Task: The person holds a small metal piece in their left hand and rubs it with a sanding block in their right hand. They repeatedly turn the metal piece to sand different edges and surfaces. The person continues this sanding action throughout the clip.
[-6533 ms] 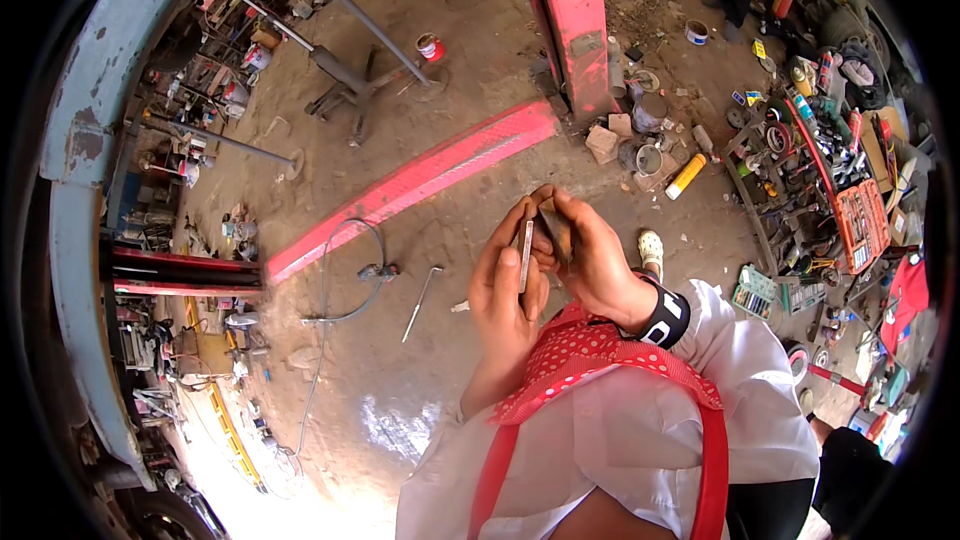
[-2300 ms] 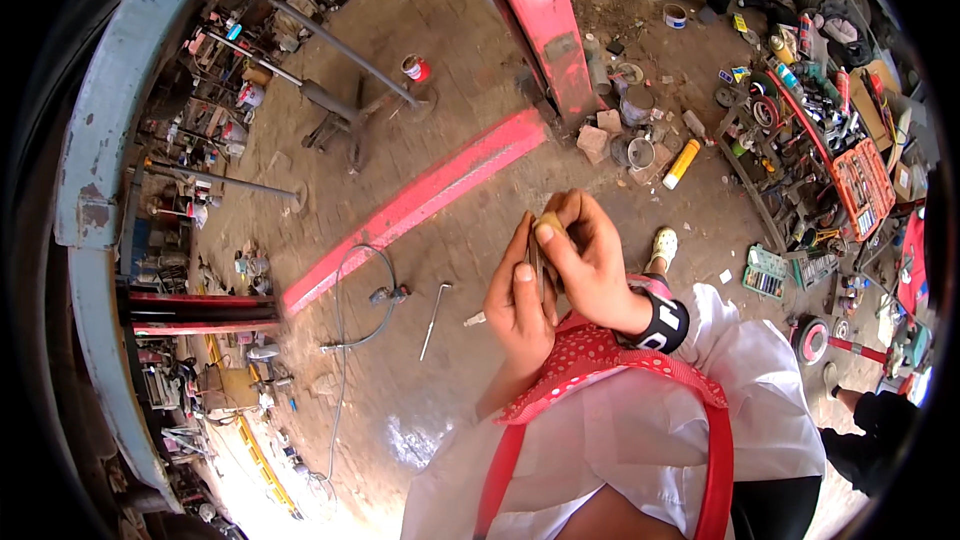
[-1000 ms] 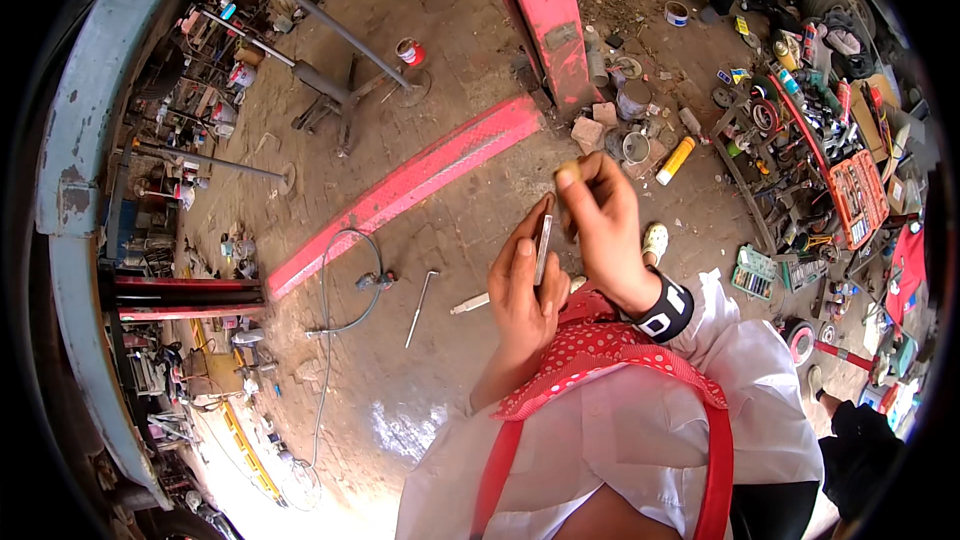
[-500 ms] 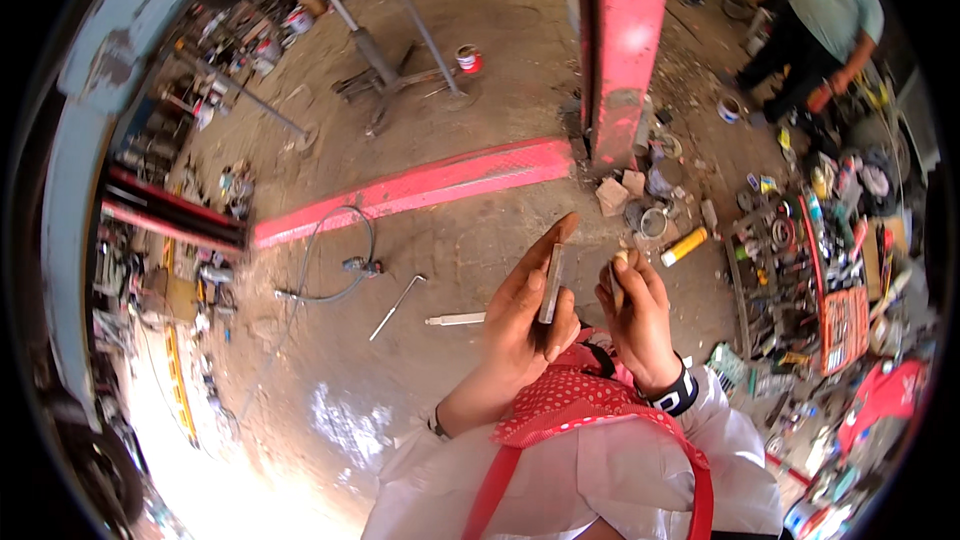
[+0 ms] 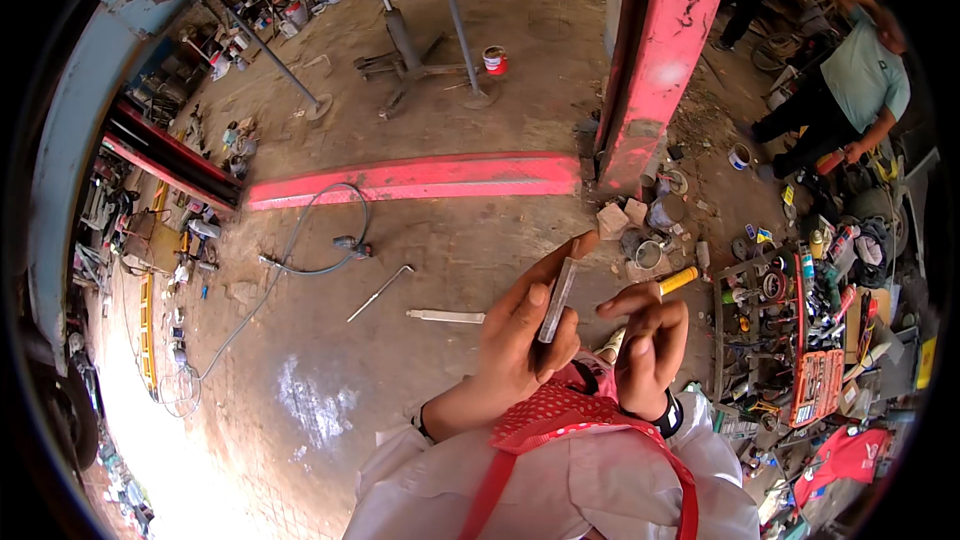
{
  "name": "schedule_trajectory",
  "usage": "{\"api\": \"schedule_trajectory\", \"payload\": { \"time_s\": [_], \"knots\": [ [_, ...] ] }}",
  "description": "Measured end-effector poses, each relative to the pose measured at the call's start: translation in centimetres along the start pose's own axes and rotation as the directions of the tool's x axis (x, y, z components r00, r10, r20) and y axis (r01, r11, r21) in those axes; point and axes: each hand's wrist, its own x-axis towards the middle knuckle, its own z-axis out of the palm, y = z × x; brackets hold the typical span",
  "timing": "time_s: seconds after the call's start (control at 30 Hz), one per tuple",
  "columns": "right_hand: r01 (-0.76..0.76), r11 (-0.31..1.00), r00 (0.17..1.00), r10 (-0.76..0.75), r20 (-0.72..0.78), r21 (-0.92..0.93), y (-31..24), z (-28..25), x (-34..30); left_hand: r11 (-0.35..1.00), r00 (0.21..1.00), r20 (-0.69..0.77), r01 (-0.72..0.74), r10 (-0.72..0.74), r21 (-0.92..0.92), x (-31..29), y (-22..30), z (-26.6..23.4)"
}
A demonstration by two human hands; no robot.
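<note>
My left hand (image 5: 525, 330) is in the middle foreground, closed round a narrow, flat, grey rectangular piece (image 5: 557, 300). The piece stands tilted between thumb and fingers, its upper end leaning right. A little to the right, my right hand (image 5: 650, 345) has its index finger stretched out leftward and the other fingers curled. A pale edge (image 5: 612, 342) shows beside those curled fingers; what it belongs to I cannot make out. The two hands are apart. Below them are a red polka-dot cloth (image 5: 540, 422) and my white clothing.
A red lift post (image 5: 665, 50) and floor beam (image 5: 420, 180) stand ahead. On the floor lie a hose (image 5: 300, 265), a long-handled wrench (image 5: 380, 292), a pale bar (image 5: 445, 317) and a yellow tube (image 5: 678, 280). A tool cart (image 5: 757, 330) is at right; a person (image 5: 855, 80) stands beyond.
My right hand has turned and moved lower, its index finger now extended; the small flat piece it pinched is no longer plainly visible. My left hand still grips the grey piece. The view has shifted slightly.
</note>
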Motion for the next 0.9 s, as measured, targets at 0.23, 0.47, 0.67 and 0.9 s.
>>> {"api": "schedule_trajectory", "payload": {
  "time_s": [0.23,0.47,0.67,0.9],
  "knots": [
    [0.380,0.891,0.859,-0.238,0.454,-0.251,-1.5,-1.3,1.0,0.980,0.994,-0.108,0.039,-0.018,0.195,-0.2,-0.2,0.3],
    [0.214,0.875,0.975,-0.164,0.151,-0.433,-1.2,-0.6,2.9,0.997,0.998,0.011,0.061,-0.062,0.041,-1.0,-0.8,-0.5],
    [0.408,0.847,0.856,-0.225,0.465,-0.342,-2.6,-0.9,2.0,0.988,0.997,-0.072,0.019,-0.008,0.153,-1.0,-0.5,-0.2],
    [0.082,0.968,0.996,-0.088,-0.016,-0.236,-1.0,0.3,2.6,0.997,1.000,-0.021,0.012,-0.010,0.076,-1.9,-0.4,-0.9]
  ]
}}
